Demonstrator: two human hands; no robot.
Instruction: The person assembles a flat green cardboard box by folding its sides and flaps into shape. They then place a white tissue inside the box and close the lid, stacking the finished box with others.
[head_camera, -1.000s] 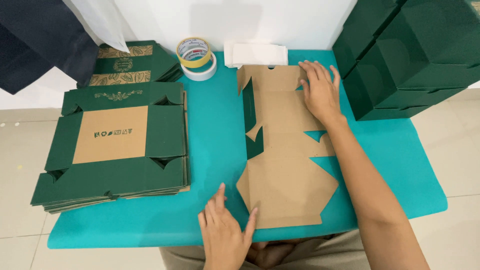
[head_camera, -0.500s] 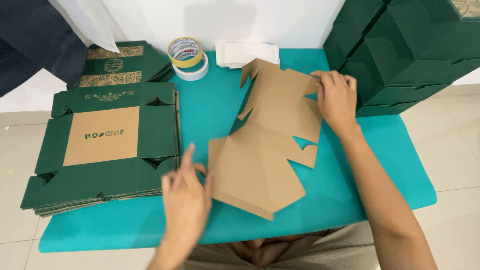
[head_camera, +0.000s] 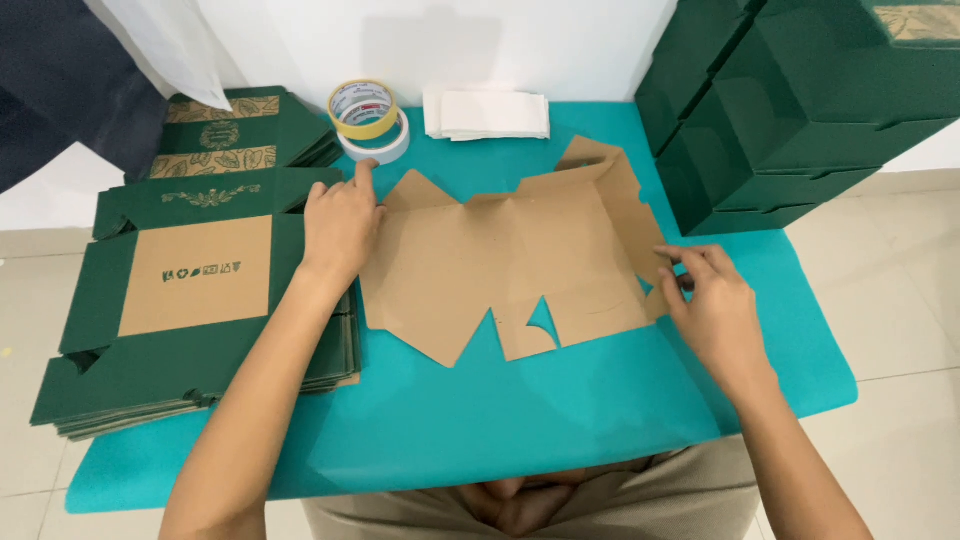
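Note:
A flat brown cardboard box blank (head_camera: 520, 260) lies brown side up across the middle of the teal table (head_camera: 560, 400), its long side running left to right. My left hand (head_camera: 340, 225) rests on the blank's left edge, index finger stretched toward the tape rolls. My right hand (head_camera: 705, 305) pinches the blank's right-hand flap at its edge. One flap at the far right corner stands slightly raised.
A stack of flat green box blanks (head_camera: 190, 300) lies at the left, with more printed green ones (head_camera: 230, 135) behind. Two tape rolls (head_camera: 368, 118) and a white folded stack (head_camera: 487, 113) sit at the back. Assembled green boxes (head_camera: 800, 110) are piled at the right.
The blank has been turned from lying lengthwise away from me to lying sideways. My left hand moved from the near edge up to the left edge; my right hand came nearer, onto the right flap.

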